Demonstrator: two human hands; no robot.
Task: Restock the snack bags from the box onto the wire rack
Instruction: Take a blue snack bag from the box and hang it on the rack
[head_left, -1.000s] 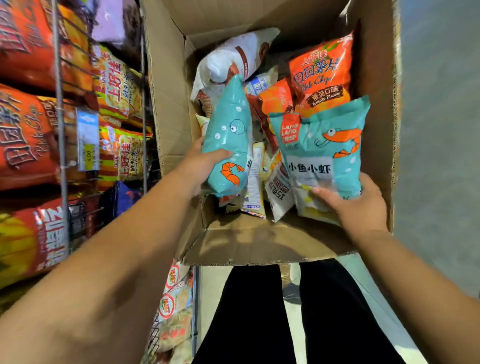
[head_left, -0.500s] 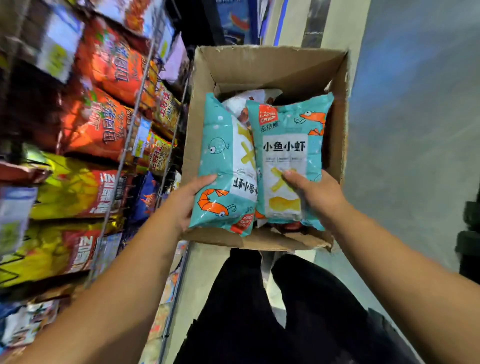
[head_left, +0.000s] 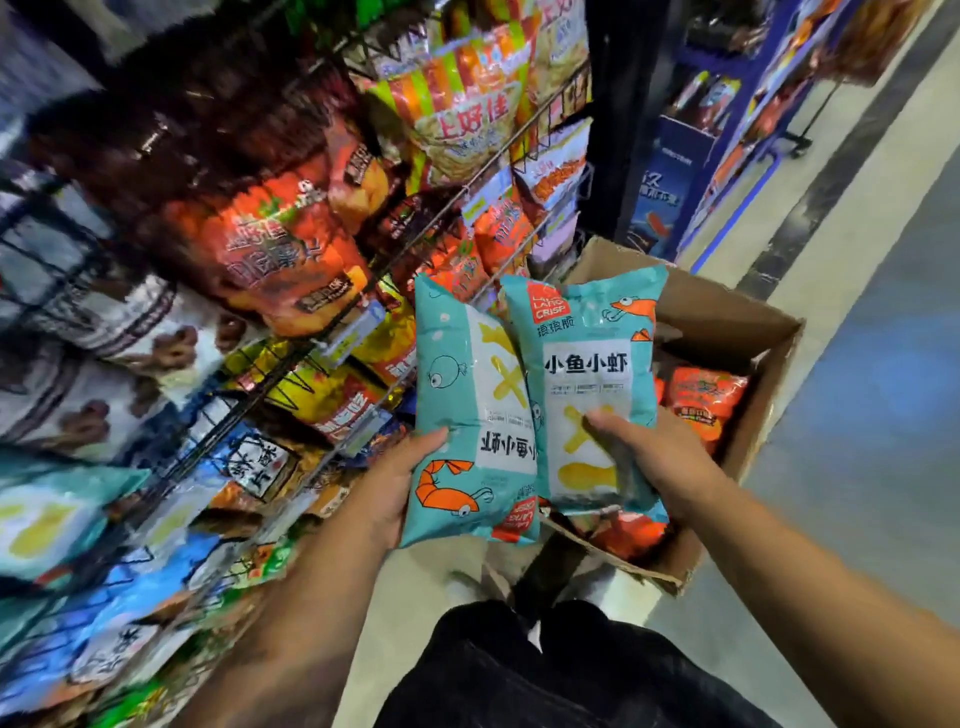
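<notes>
Two teal snack bags are in the middle of the frame, side by side and touching, lifted above the near corner of the box. The left teal bag (head_left: 467, 410) is upside down; the left hand (head_left: 400, 483) grips its lower part, thumb on the front. The right teal bag (head_left: 587, 374) is upright; the right hand (head_left: 660, 462) holds it from the right side, thumb pressed on the clear window. The cardboard box (head_left: 748, 332) sits at centre right with orange bags (head_left: 706, 400) inside. The wire rack (head_left: 283, 371) fills the left of the frame and looks crowded. I think the risk is there: pushing a puffy bag into a tight shelf can knock a neighbour down, and the upside-down bag may go in reversed if not turned
</notes>
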